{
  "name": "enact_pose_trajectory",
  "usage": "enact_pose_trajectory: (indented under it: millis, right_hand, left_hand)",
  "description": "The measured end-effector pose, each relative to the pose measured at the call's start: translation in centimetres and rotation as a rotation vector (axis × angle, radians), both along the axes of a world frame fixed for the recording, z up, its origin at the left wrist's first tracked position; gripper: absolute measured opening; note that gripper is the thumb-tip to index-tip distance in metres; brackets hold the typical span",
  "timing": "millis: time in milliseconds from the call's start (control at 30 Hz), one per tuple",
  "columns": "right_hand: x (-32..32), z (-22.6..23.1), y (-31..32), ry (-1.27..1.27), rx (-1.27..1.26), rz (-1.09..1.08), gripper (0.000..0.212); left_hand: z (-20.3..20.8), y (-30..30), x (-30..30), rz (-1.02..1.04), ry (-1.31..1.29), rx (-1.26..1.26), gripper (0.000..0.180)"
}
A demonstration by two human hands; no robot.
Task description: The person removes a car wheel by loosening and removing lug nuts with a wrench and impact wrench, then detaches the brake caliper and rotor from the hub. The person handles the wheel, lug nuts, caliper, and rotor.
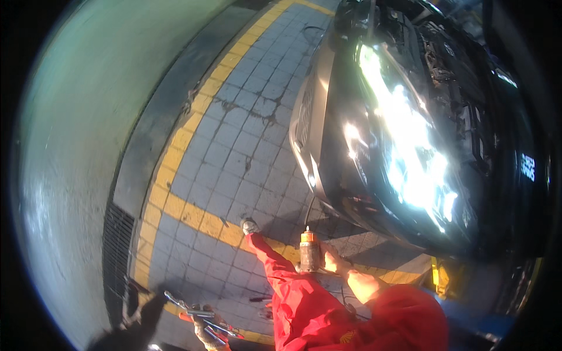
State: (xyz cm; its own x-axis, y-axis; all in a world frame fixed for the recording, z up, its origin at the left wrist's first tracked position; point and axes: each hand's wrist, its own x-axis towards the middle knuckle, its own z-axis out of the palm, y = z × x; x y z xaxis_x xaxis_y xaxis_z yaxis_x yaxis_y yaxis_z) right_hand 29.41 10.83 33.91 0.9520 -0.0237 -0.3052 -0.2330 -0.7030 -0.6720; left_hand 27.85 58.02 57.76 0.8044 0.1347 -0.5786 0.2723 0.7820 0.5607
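At the lower edge, my left hand (206, 337) is closed around a bunch of metal hand tools (202, 314), several silver shafts with some red parts among them. A long silver tool (174, 300) sticks out to the left of that bunch; their exact kinds are too blurred to tell. My right hand (332, 261), on a bare forearm below a red sleeve, grips a worn grey cylindrical tool (309, 255) with an orange collar and a thin metal tip pointing up. This tool is held upright in front of my red trousers, low beside the car's front corner.
A dark car (345, 169) with a brightly lit headlight (410, 140) and raised engine cover stands at the right. Grey floor tiles (234, 140) carry yellow lines (193, 215). A floor grate (119, 243) runs beside the pale green wall (76, 146). A yellow metal part (442, 275) stands below the car.
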Motion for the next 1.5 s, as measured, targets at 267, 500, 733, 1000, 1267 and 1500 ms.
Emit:
enact_pose_trajectory:
  millis: [267, 500, 733, 1000, 1267, 1500]
  right_hand:
    - [0.1, 4.4, 3.2, 0.16, -0.166, -0.076, 0.05]
    - [19.2, 14.6, 9.9, 0.271, -0.011, -0.305, 0.068]
    - [35.6, 15.9, 16.1, 0.444, -0.006, -0.706, 0.066]
    - [54.0, 14.6, 12.8, 0.619, 0.079, -0.925, 0.065]
    - [74.1, 15.4, 3.8, 0.638, 0.127, -1.095, 0.065]
    - [93.4, 14.1, -5.6, 0.624, 0.164, -1.256, 0.065]
  left_hand:
    - [7.6, 4.3, 14.2, -0.173, -0.035, -0.044, 0.044]
    - [12.9, 13.5, 42.0, -0.231, 0.187, 0.06, 0.046]
    - [13.8, 12.8, 73.2, -0.514, -0.082, -0.085, 0.036]
    - [14.5, -3.5, 101.7, -0.639, -0.072, -0.063, 0.035]
    - [16.3, -20.1, 124.8, -0.744, -0.043, -0.106, 0.034]
    - [15.0, -35.3, 150.8, -0.924, -0.117, -0.151, 0.035]
